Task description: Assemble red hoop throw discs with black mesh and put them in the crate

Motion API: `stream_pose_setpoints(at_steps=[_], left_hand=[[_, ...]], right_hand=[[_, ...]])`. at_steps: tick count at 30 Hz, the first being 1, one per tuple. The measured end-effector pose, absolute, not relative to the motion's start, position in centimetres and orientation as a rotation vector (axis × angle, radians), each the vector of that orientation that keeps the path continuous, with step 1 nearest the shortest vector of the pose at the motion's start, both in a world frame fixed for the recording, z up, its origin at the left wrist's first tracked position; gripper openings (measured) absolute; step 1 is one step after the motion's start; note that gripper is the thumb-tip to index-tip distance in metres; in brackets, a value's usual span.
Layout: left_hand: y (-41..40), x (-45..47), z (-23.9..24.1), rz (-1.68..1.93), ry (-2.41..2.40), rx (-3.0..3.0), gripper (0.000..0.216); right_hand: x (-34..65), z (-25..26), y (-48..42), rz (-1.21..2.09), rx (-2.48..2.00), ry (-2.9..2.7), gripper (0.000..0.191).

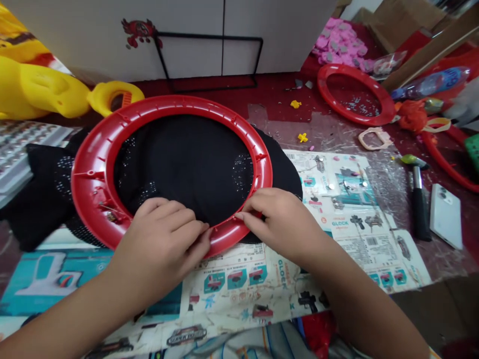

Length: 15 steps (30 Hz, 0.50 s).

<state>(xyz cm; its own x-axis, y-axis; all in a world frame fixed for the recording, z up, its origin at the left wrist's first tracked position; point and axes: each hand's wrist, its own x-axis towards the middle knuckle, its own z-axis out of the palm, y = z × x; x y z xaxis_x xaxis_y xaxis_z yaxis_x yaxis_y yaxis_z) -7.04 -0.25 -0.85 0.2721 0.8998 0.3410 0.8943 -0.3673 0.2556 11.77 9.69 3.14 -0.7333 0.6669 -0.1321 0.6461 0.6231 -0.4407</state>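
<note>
A large red plastic ring [174, 105], its ribbed side up, lies on black fabric [187, 159] with small shiny dots. The dark cloth fills the ring's opening and sticks out past it on both sides. Over the ring's near edge, my left hand [166, 237] is closed, with its curled fingertips at the inner rim. To the right, the thumb and forefinger of my right hand [279, 222] are pinched together on that same rim. Small metal parts [111, 215] sit in the ring's left side. What lies under my left fingers is hidden.
Printed cardboard [239, 289] covers the near tabletop. On the right are a hammer [421, 204], a white phone [446, 215], another red ring [355, 115] and a plastic bottle [430, 85]. Yellow plastic figures [48, 87] and a black wire frame [209, 36] stand behind.
</note>
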Motion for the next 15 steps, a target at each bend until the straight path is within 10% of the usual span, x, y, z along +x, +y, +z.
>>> stream_pose_setpoints(at_steps=[15], left_hand=[[-0.15,-7.96,-1.16,0.670,1.687,2.525,0.026]], right_hand=[[11.33,3.11,9.21,0.854,-1.267,-2.696,0.026]])
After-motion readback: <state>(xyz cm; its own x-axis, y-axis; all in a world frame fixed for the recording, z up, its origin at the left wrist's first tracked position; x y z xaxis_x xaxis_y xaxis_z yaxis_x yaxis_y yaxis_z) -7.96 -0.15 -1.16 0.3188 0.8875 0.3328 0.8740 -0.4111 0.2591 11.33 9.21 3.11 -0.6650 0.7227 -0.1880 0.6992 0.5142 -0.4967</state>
